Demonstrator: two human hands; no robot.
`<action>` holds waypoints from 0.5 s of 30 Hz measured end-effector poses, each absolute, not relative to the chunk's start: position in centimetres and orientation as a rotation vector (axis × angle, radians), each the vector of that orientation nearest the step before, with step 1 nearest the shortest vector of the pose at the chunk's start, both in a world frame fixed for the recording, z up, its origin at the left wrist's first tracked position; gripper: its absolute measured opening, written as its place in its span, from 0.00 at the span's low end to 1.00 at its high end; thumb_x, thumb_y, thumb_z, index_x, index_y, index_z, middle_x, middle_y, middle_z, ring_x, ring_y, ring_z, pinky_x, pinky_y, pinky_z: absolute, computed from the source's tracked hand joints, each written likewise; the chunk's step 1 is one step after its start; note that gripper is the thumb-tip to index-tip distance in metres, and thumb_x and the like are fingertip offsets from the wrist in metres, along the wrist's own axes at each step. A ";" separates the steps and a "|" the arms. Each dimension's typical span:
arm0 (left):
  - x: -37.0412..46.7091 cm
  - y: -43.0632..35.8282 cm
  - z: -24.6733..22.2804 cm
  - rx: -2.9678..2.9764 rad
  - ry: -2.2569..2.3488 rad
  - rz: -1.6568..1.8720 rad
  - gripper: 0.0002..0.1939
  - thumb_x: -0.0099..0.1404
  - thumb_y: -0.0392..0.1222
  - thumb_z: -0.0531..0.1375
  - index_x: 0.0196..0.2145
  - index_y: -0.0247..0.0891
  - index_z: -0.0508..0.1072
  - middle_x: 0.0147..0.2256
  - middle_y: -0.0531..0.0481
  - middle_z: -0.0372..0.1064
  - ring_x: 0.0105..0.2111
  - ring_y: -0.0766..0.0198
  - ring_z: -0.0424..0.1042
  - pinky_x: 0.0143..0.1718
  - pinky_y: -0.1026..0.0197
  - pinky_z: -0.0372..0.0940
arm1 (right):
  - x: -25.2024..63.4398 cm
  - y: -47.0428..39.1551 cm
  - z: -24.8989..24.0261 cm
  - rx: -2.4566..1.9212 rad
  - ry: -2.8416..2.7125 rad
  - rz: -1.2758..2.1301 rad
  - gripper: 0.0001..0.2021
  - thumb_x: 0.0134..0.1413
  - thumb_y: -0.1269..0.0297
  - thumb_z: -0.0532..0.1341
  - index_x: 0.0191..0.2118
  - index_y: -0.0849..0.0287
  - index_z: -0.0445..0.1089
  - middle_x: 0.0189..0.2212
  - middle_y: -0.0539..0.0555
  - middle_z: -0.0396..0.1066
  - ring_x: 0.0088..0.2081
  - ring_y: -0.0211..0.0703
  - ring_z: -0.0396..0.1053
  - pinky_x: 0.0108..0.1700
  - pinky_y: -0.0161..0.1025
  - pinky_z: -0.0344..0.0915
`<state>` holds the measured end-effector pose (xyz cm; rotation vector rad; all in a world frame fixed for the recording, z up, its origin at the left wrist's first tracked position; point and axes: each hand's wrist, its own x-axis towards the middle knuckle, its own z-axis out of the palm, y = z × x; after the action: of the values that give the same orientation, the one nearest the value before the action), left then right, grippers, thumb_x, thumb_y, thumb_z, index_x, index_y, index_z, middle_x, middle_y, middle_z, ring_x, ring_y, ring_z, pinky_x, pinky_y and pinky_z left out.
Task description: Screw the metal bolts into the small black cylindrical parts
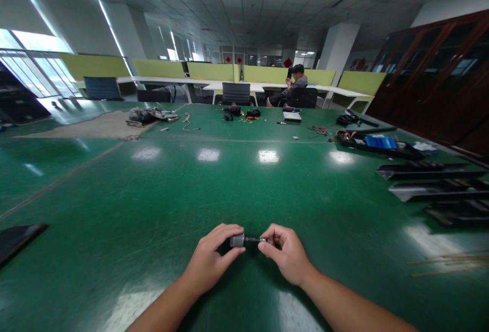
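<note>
Between thumb and fingers, my left hand grips a short grey cylinder with a lighter band at its right end. A thin dark shaft runs from the cylinder toward the right. At its far end my right hand pinches a small shiny metal piece, mostly covered by the fingertips. The exact kind of this part cannot be made out. Both hands are just above the green tabletop, near its front edge, with the part held level.
Long black metal channels and thin sticks lie at the right. Farther back are a black tray with a blue bundle, cables, and small dark parts. A dark flat object lies left. A person sits beyond.
</note>
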<state>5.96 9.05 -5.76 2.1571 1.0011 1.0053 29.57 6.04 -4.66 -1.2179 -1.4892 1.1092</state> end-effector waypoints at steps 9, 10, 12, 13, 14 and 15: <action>6.0 9.0 -5.8 2.158 0.999 1.011 0.18 0.65 0.43 0.64 0.53 0.47 0.71 0.50 0.46 0.71 0.52 0.57 0.70 0.61 0.47 0.61 | 29.7 6.1 -4.7 -1.192 -1.468 1.123 0.09 0.55 0.60 0.66 0.32 0.61 0.71 0.22 0.48 0.68 0.25 0.38 0.64 0.30 0.35 0.59; 5.9 9.0 -5.8 2.158 0.995 1.015 0.18 0.65 0.43 0.64 0.52 0.47 0.71 0.50 0.46 0.71 0.52 0.57 0.70 0.60 0.48 0.62 | 29.7 6.1 -4.7 -1.190 -1.465 1.126 0.09 0.55 0.60 0.66 0.32 0.61 0.71 0.22 0.48 0.68 0.25 0.38 0.64 0.30 0.35 0.59; 6.0 9.0 -5.7 2.157 0.990 1.019 0.18 0.65 0.42 0.64 0.52 0.47 0.71 0.50 0.47 0.71 0.51 0.58 0.70 0.58 0.50 0.63 | 29.7 6.1 -4.7 -1.192 -1.460 1.131 0.09 0.55 0.60 0.66 0.32 0.61 0.71 0.22 0.48 0.68 0.25 0.38 0.64 0.30 0.35 0.59; 6.0 9.0 -5.7 2.156 0.989 1.022 0.18 0.65 0.42 0.64 0.52 0.47 0.71 0.50 0.47 0.71 0.51 0.58 0.70 0.57 0.51 0.64 | 29.7 6.1 -4.8 -1.193 -1.458 1.134 0.09 0.55 0.60 0.66 0.32 0.60 0.71 0.22 0.48 0.68 0.25 0.37 0.63 0.29 0.35 0.59; 6.0 9.0 -5.6 2.154 0.986 1.027 0.18 0.65 0.42 0.64 0.52 0.48 0.71 0.50 0.48 0.71 0.51 0.59 0.70 0.56 0.52 0.65 | 29.6 6.1 -4.8 -1.193 -1.456 1.136 0.09 0.55 0.60 0.66 0.33 0.60 0.71 0.22 0.48 0.68 0.25 0.37 0.63 0.29 0.35 0.59; 6.0 9.0 -5.6 2.153 0.983 1.029 0.18 0.65 0.41 0.64 0.52 0.48 0.71 0.50 0.48 0.71 0.51 0.59 0.70 0.56 0.53 0.65 | 29.6 6.1 -4.8 -1.192 -1.456 1.137 0.09 0.55 0.60 0.66 0.33 0.60 0.71 0.22 0.48 0.68 0.25 0.37 0.63 0.29 0.35 0.58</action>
<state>6.01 9.04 -5.61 2.1525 0.9829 1.0289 29.63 6.10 -4.82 -1.1925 -1.4559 1.1369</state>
